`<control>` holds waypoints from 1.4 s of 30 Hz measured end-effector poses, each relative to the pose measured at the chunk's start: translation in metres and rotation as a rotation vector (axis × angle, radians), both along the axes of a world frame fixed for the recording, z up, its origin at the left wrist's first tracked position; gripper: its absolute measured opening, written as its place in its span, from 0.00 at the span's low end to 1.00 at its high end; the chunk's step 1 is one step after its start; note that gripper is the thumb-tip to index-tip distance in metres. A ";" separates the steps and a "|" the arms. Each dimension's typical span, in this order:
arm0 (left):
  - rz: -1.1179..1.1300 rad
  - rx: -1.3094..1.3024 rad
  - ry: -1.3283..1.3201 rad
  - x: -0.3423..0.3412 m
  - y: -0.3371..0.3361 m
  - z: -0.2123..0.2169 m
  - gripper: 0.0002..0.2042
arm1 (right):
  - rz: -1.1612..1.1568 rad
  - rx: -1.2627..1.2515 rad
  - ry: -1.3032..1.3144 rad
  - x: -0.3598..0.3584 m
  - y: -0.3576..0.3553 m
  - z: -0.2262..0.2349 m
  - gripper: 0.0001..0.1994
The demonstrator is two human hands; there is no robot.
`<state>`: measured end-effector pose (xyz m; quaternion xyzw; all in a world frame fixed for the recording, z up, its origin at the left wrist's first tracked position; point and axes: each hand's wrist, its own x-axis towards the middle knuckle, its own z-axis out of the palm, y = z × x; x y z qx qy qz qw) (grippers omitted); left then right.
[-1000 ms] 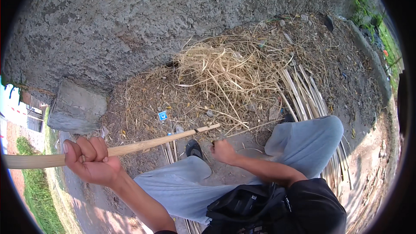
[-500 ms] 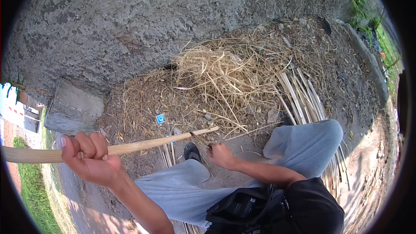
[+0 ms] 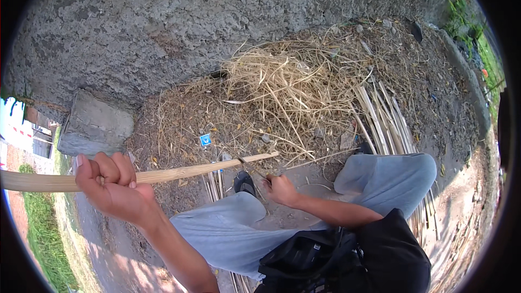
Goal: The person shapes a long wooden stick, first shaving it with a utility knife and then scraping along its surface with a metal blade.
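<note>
Pale, smooth bamboo stick [image 3: 163,174] runs from nine o'clock toward centre, left hand [image 3: 111,187] clenched round it, right hand [image 3: 280,189] closed at its split tip, straw pile [image 3: 282,84] at twelve, concrete block [image 3: 95,126] at ten, bare ground beyond.

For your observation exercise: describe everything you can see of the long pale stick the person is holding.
The long pale stick looks like a split strip of bamboo or light wood, smooth and tan. It lies nearly level, running from the picture's left edge to a thin, split-looking tip above the knees. The left hand wraps it in a closed fist. The right hand sits just below the tip, seemingly with a small blade against it; contact there is unclear.
</note>
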<state>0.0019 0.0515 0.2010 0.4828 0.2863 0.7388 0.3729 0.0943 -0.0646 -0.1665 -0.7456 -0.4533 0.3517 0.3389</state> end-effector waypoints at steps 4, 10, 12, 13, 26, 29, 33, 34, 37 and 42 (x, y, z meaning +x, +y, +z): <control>-0.008 -0.036 0.020 0.020 -0.005 -0.003 0.23 | -0.088 -0.477 -0.207 0.062 -0.057 -0.142 0.13; 0.065 0.012 0.033 0.005 -0.001 -0.003 0.22 | 0.028 -0.264 -0.069 0.029 -0.022 -0.043 0.14; 0.064 0.010 0.009 0.005 0.000 0.000 0.22 | 0.009 -0.228 -0.033 0.016 -0.010 -0.005 0.15; 0.061 0.017 -0.020 0.006 0.000 0.000 0.22 | -0.014 -0.182 -0.002 0.014 -0.009 0.004 0.15; 0.111 -0.027 0.023 0.010 -0.003 -0.001 0.23 | 0.036 -0.107 -0.043 0.024 -0.005 0.001 0.12; 0.054 -0.005 0.015 0.014 -0.006 0.004 0.22 | -0.015 -0.432 -0.097 0.050 -0.045 -0.107 0.16; 0.067 -0.020 0.014 0.015 -0.002 0.000 0.21 | -0.001 -0.691 -0.109 0.068 -0.067 -0.127 0.19; 0.060 -0.009 0.005 0.014 -0.001 -0.001 0.20 | -0.002 -0.699 -0.104 0.057 -0.065 -0.125 0.19; 0.056 -0.030 0.010 0.011 -0.002 -0.001 0.21 | -0.079 -0.662 -0.011 0.047 -0.034 -0.086 0.17; 0.095 -0.004 0.016 0.019 -0.005 -0.001 0.22 | -0.074 -0.541 -0.118 0.062 -0.056 -0.105 0.13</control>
